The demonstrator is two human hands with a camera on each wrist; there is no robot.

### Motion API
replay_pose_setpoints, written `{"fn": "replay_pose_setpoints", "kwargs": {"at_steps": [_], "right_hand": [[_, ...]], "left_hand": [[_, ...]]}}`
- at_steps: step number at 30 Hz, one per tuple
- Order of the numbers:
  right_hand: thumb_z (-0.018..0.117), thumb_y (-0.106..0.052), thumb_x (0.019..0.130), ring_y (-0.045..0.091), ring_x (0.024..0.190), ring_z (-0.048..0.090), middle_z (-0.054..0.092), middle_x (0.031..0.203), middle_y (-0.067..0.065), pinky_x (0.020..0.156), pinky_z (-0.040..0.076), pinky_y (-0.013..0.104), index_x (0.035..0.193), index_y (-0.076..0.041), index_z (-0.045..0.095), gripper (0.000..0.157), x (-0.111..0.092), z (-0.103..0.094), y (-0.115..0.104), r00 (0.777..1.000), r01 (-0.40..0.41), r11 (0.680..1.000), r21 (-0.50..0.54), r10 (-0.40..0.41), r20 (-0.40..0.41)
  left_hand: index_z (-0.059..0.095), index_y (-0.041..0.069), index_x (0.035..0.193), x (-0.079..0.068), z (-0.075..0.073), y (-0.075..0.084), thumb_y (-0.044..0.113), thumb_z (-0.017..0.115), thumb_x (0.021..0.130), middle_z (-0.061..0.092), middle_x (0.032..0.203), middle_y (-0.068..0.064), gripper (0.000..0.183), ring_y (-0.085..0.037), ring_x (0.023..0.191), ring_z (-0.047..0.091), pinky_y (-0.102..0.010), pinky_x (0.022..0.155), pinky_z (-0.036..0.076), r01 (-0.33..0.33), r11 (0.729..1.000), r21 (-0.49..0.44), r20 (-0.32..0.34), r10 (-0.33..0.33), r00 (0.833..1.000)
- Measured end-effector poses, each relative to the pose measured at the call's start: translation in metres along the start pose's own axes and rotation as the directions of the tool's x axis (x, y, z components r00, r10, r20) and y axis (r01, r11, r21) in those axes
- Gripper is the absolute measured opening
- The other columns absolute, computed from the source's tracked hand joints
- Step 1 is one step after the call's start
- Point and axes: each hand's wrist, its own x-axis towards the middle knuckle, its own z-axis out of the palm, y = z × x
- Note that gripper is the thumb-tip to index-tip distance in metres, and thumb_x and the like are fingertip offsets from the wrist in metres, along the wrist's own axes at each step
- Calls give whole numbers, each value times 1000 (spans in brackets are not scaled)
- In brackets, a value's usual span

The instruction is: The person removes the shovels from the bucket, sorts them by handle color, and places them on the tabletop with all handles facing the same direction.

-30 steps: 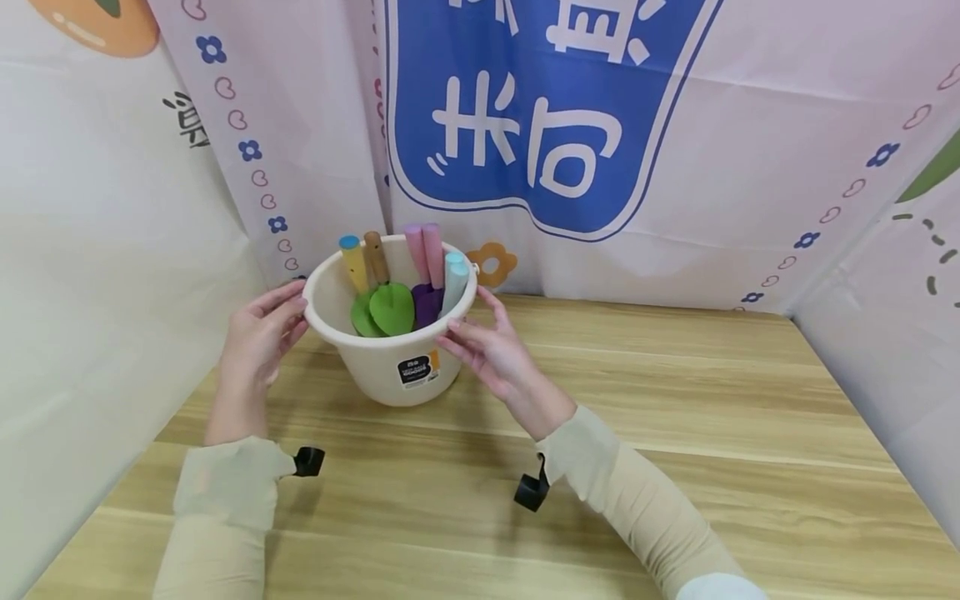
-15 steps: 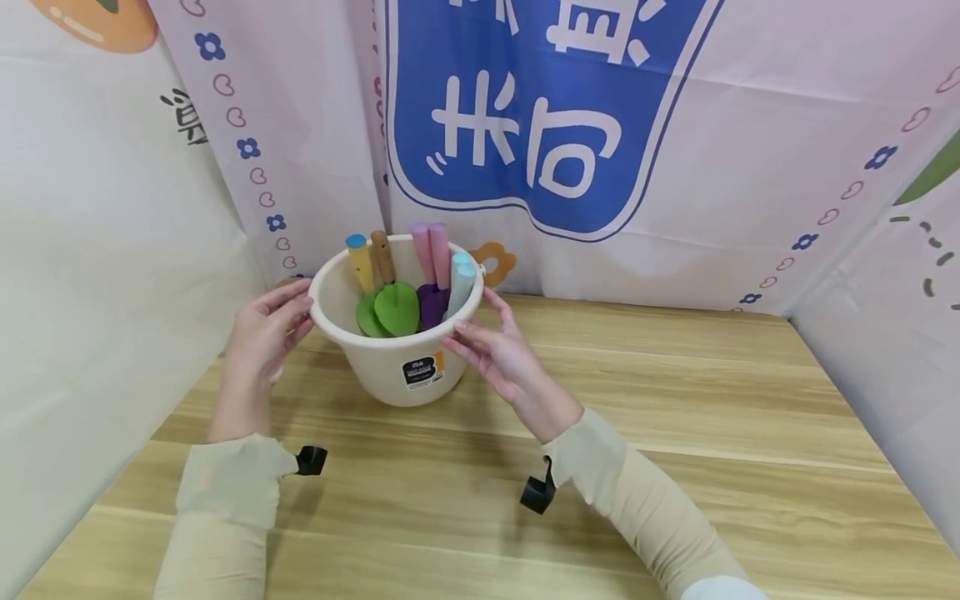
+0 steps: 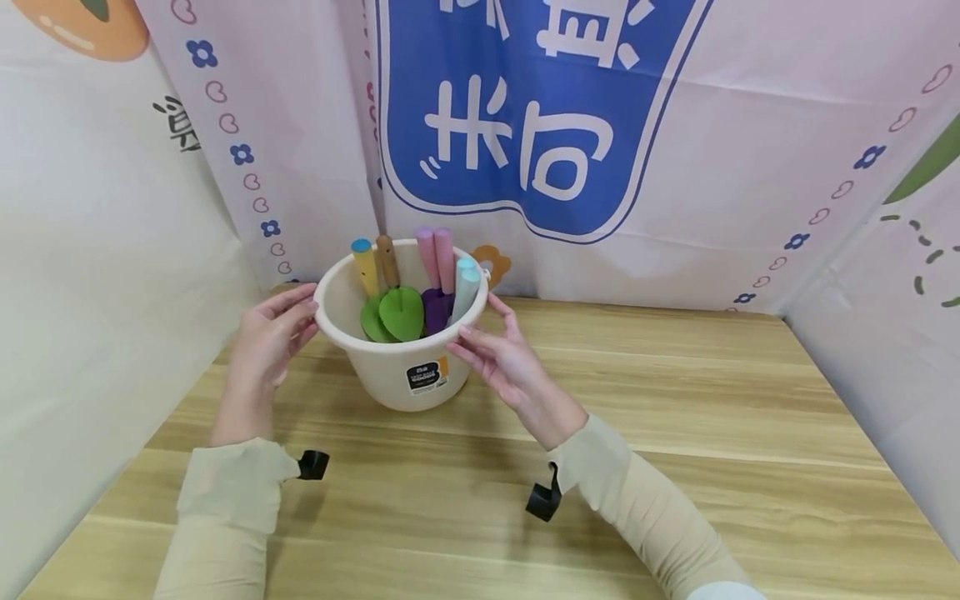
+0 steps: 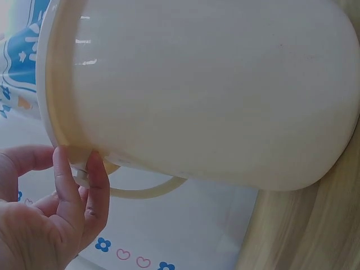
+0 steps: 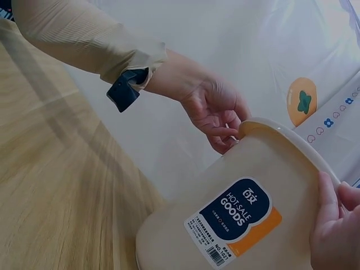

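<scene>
A cream bucket (image 3: pixel 405 375) with a black and orange label (image 5: pixel 236 219) stands upright on the wooden table. My left hand (image 3: pixel 270 337) grips its rim on the left, thumb and fingers at the edge. On the right front of the rim, my right hand (image 3: pixel 510 367) holds on with thumb and fingers. Inside the bucket stand hand trowels: two green blades (image 3: pixel 401 314), with a yellow handle (image 3: pixel 366 271) and a brown handle (image 3: pixel 388 262). Beside them are pink handles (image 3: pixel 445 260) over purple blades (image 3: pixel 437 310), and light blue handles (image 3: pixel 467 287). Their lower ends are hidden.
The wooden table (image 3: pixel 675 433) stretches to the right of the bucket. Behind it hangs a printed cloth (image 3: pixel 675 242), and a white cloth wall (image 3: pixel 97 292) runs close along the left. A curved bucket handle (image 4: pixel 149 193) hangs behind the bucket in the left wrist view.
Both hands have shifted the bucket a little to the right, keeping their hold on the rim. The trowels have moved along with it. The head view has turned slightly.
</scene>
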Motion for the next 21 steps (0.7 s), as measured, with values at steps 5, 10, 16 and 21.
{"fn": "replay_pose_setpoints", "kwargs": {"at_steps": [5, 10, 16, 21], "right_hand": [[43, 20, 99, 21, 85, 73, 48, 132, 27, 88, 59, 31, 157, -26, 23, 77, -1, -4, -2, 1000, -1, 1000, 14, 1, -4], [43, 18, 100, 21, 85, 74, 50, 129, 26, 88, 59, 32, 157, -27, 23, 75, -3, -7, -5, 1000, 2, 1000, 13, -2, -10], [43, 17, 100, 22, 88, 73, 47, 135, 28, 89, 59, 32, 157, -27, 22, 75, -7, -11, -8, 1000, 0, 1000, 10, 0, -11], [42, 17, 101, 22, 89, 73, 48, 133, 28, 90, 59, 32, 158, -27, 21, 76, -9, -14, -10, 1000, 6, 1000, 9, -6, -11]], "left_hand": [[75, 18, 109, 0, 4, -2, 5, 67, 100, 69, 105, 4, 18, -6, 86, 66, -14, 78, 57, -5, 1000, -28, 7, 5, 1000], [76, 17, 108, 1, 9, -4, 3, 67, 99, 71, 102, 4, 19, -7, 84, 66, -15, 76, 57, -10, 998, -58, 3, 10, 1000], [76, 15, 109, 0, 14, -6, 2, 67, 98, 71, 101, 3, 19, -7, 84, 65, -15, 76, 57, -13, 998, -64, -2, 13, 1000], [76, 15, 110, 1, 18, -7, 3, 67, 99, 71, 102, 2, 18, -7, 84, 65, -15, 76, 57, -18, 998, -55, 4, 18, 1000]]}}
